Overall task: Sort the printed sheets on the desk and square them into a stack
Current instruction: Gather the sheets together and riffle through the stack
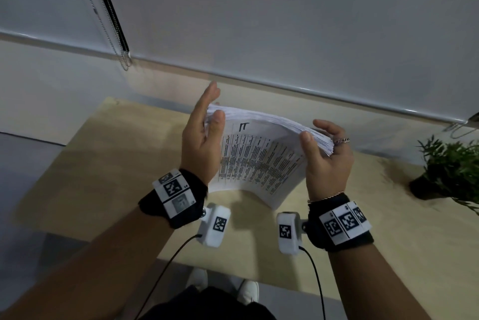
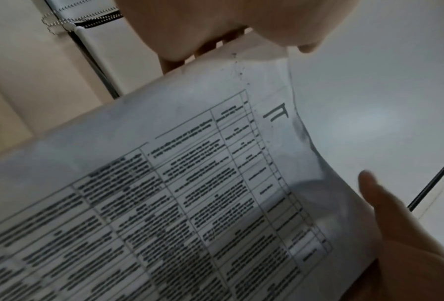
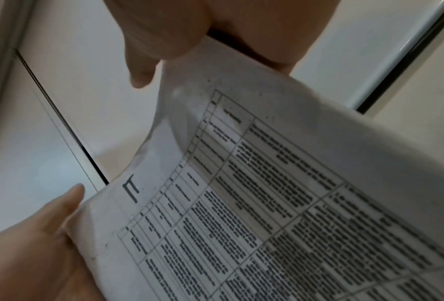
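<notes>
A thick stack of printed sheets [image 1: 259, 159] is held tilted up above the wooden desk [image 1: 103, 164], its front page a dense table with a large mark at the top. My left hand [image 1: 212, 104] holds the stack's left edge, thumb on the front page and straight fingers behind. My right hand [image 1: 317, 132] grips the right edge, thumb in front and ringed fingers curled behind. The sheets bow between the hands and their top edges fan slightly. Both wrist views are filled by the same page [image 2: 190, 203] [image 3: 293, 203].
A small potted plant [image 1: 451, 167] stands on the desk at the far right. A roller blind's bottom rail [image 1: 285, 84] and bead chain [image 1: 124, 60] hang behind the desk. The desk's near edge runs just below my wrists.
</notes>
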The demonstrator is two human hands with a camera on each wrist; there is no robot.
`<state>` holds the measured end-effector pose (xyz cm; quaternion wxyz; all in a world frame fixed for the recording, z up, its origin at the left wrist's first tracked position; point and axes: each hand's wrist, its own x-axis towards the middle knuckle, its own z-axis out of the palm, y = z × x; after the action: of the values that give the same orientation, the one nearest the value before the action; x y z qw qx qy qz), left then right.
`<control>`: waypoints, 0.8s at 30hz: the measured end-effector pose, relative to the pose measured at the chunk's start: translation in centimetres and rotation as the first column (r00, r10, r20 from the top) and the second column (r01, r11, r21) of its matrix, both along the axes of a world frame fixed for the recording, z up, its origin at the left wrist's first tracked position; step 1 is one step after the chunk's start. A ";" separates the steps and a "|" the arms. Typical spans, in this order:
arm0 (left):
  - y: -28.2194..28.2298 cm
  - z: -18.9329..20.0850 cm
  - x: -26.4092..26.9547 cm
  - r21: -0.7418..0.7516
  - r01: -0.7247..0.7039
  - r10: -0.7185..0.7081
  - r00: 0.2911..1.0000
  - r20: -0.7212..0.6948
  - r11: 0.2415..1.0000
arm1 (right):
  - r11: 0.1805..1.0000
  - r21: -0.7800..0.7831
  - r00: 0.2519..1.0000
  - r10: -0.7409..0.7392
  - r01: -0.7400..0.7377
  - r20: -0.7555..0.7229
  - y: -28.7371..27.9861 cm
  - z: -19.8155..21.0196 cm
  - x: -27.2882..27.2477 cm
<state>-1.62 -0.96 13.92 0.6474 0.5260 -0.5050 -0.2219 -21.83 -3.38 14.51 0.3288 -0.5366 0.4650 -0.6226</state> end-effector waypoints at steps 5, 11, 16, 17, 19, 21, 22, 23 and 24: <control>-1.0 0.1 0.7 0.003 0.001 -0.001 0.998 -0.065 1.000 | 0.998 0.017 0.997 -0.069 0.068 0.034 -0.7 -0.1 0.1; -1.6 0.7 1.1 0.039 0.011 -0.010 0.999 -0.039 0.999 | 1.000 0.028 0.999 -0.010 0.009 0.037 -0.9 0.1 0.2; -2.1 0.8 1.1 0.068 0.022 -0.017 0.997 -0.079 0.997 | 0.996 0.057 0.994 -0.067 0.062 0.089 -1.4 0.2 -0.1; -2.1 0.9 1.0 0.072 0.035 -0.027 0.994 -0.107 0.997 | 0.997 0.058 0.993 -0.063 0.057 0.099 -1.4 0.0 -0.2; -2.2 1.0 1.1 0.067 0.056 -0.044 0.985 -0.166 0.996 | 0.999 0.051 0.991 -0.024 0.018 0.134 -1.3 -0.1 -0.4; -2.1 1.0 1.2 0.073 0.096 -0.081 0.978 -0.193 0.993 | 0.998 0.039 0.990 0.052 -0.058 0.129 -0.9 -0.1 -0.5; -1.9 0.9 1.3 0.083 0.129 -0.111 0.976 -0.185 0.988 | 0.995 0.036 0.990 0.091 -0.096 0.108 -0.6 -0.1 -0.5; -1.8 0.7 1.5 0.095 0.161 -0.142 0.973 -0.182 0.982 | 0.990 0.042 0.987 0.128 -0.132 0.094 -0.4 -0.2 -0.5; -1.7 0.3 1.7 0.113 0.188 -0.163 0.966 -0.199 0.976 | 0.986 0.060 0.984 0.147 -0.154 0.105 -0.3 -0.4 -0.6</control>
<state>0.07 -2.68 14.17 0.6343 0.4970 -0.4703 -0.3599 -22.47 -3.73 14.10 0.4159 -0.5268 0.4270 -0.6059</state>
